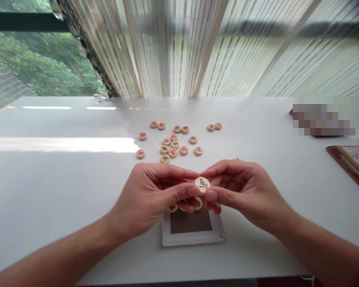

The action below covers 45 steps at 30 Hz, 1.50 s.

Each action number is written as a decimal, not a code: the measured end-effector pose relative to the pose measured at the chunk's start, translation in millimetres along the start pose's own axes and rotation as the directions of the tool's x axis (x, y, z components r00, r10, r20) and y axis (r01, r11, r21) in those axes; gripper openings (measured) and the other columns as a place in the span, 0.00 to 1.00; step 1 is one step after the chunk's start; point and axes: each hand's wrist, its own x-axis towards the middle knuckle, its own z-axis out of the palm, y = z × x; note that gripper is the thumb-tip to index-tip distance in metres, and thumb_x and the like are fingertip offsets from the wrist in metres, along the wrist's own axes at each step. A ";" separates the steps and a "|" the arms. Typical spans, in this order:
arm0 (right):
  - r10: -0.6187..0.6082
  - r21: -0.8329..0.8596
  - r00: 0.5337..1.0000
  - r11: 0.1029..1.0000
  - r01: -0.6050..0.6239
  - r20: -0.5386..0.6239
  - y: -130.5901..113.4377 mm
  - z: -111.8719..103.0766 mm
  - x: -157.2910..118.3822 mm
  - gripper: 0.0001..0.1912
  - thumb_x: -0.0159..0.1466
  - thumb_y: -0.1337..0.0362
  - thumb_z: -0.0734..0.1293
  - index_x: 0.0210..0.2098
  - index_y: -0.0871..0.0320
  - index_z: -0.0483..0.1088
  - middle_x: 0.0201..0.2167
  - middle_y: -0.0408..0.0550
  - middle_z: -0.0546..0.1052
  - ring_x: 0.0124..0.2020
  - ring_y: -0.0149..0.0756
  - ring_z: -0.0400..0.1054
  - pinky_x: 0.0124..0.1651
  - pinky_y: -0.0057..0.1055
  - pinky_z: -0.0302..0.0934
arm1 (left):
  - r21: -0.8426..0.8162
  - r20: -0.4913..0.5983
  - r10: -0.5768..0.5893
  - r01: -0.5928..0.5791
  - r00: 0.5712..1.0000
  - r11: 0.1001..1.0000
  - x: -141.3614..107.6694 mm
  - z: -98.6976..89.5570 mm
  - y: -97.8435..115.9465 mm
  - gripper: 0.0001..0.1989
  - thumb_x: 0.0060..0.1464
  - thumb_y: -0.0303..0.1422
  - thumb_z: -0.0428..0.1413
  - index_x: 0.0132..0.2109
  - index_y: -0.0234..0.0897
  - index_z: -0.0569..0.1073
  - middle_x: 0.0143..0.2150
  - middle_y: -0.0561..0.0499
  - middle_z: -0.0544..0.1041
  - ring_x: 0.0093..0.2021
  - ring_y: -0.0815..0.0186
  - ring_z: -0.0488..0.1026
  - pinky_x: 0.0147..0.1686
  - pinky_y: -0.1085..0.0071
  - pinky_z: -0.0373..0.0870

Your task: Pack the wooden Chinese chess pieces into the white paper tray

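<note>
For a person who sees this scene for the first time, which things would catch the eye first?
Probably the round game piece with a black character, held up between the left hand and the right hand near the middle. Behind it, wooden pieces with red or black characters lie scattered on the white table. A striped curtain hangs along the far side.

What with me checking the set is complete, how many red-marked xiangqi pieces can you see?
9 red-marked xiangqi pieces: two side by side back left; two at the group's left edge; three mid-cluster; one right of them; one back right. The left hand or right hand may hide more.
</note>
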 end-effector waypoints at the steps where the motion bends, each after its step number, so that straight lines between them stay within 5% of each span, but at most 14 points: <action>1: 0.000 0.002 1.000 1.000 0.000 -0.003 -0.1 0.2 0.4 0.17 0.52 0.75 0.85 0.39 0.56 0.84 0.26 0.44 0.86 0.26 0.31 0.81 0.29 0.17 0.76 | 0.028 -0.001 0.022 -0.022 1.000 0.999 -0.3 0.6 -0.6 0.09 0.56 0.26 0.71 0.45 0.40 0.88 0.32 0.52 0.87 0.31 0.67 0.86 0.34 0.81 0.85; 7: -0.025 -0.047 1.000 0.999 0.026 0.005 4.1 -2.6 -0.4 0.19 0.52 0.75 0.85 0.41 0.54 0.85 0.32 0.45 0.87 0.32 0.32 0.83 0.37 0.20 0.78 | 0.327 0.000 0.282 -0.267 0.959 0.907 -4.7 2.6 -4.7 0.13 0.55 0.20 0.69 0.45 0.40 0.87 0.35 0.54 0.88 0.34 0.68 0.87 0.36 0.84 0.84; 12: -0.008 -0.090 1.000 0.996 0.008 0.002 7.7 -4.6 -1.2 0.18 0.51 0.73 0.86 0.39 0.55 0.85 0.32 0.45 0.86 0.32 0.31 0.81 0.38 0.21 0.76 | 0.609 0.132 0.505 -0.471 0.853 0.638 -6.0 -0.4 -8.1 0.12 0.55 0.19 0.69 0.46 0.35 0.86 0.38 0.52 0.88 0.34 0.71 0.85 0.36 0.84 0.82; 17: 0.029 -0.031 1.000 0.999 -0.029 -0.004 7.1 -0.5 -1.0 0.15 0.49 0.74 0.86 0.34 0.57 0.85 0.26 0.44 0.84 0.27 0.28 0.78 0.31 0.17 0.73 | 0.670 0.266 0.578 -0.579 0.771 0.464 -5.3 -4.8 -10.6 0.12 0.57 0.20 0.68 0.47 0.36 0.84 0.39 0.50 0.87 0.35 0.69 0.84 0.37 0.79 0.82; 24: 0.019 -0.030 1.000 0.999 -0.019 0.009 4.3 3.4 -4.0 0.09 0.54 0.72 0.84 0.34 0.58 0.86 0.27 0.45 0.85 0.27 0.27 0.77 0.31 0.16 0.73 | 0.657 0.294 0.564 -0.592 0.772 0.467 -6.2 -5.6 -11.5 0.12 0.59 0.22 0.67 0.49 0.36 0.83 0.40 0.49 0.87 0.37 0.67 0.85 0.39 0.76 0.82; 31: -0.058 -0.059 0.997 0.996 0.061 0.056 0.7 3.2 -2.8 0.16 0.59 0.71 0.82 0.46 0.51 0.87 0.33 0.44 0.87 0.31 0.27 0.79 0.37 0.16 0.75 | 0.627 0.166 0.526 -0.501 0.834 0.596 -3.4 -6.8 -11.8 0.12 0.58 0.23 0.69 0.48 0.37 0.84 0.40 0.51 0.87 0.37 0.69 0.85 0.39 0.79 0.83; 36: -0.148 -0.138 0.989 0.980 0.146 -0.003 5.3 1.0 -2.5 0.20 0.56 0.72 0.83 0.46 0.51 0.86 0.37 0.45 0.88 0.37 0.32 0.83 0.43 0.21 0.79 | 0.649 0.104 0.555 -0.479 0.825 0.591 -2.5 -9.9 -12.5 0.12 0.57 0.23 0.70 0.47 0.38 0.84 0.41 0.52 0.87 0.39 0.70 0.85 0.42 0.80 0.83; 45: -0.454 -0.470 0.890 0.795 0.384 -0.041 11.2 -2.3 -5.2 0.16 0.60 0.74 0.80 0.45 0.53 0.84 0.38 0.43 0.88 0.35 0.33 0.85 0.42 0.24 0.81 | 0.588 0.026 0.522 -0.435 0.852 0.681 -1.9 -7.7 -12.6 0.10 0.56 0.22 0.69 0.46 0.36 0.85 0.40 0.51 0.88 0.38 0.67 0.86 0.42 0.79 0.86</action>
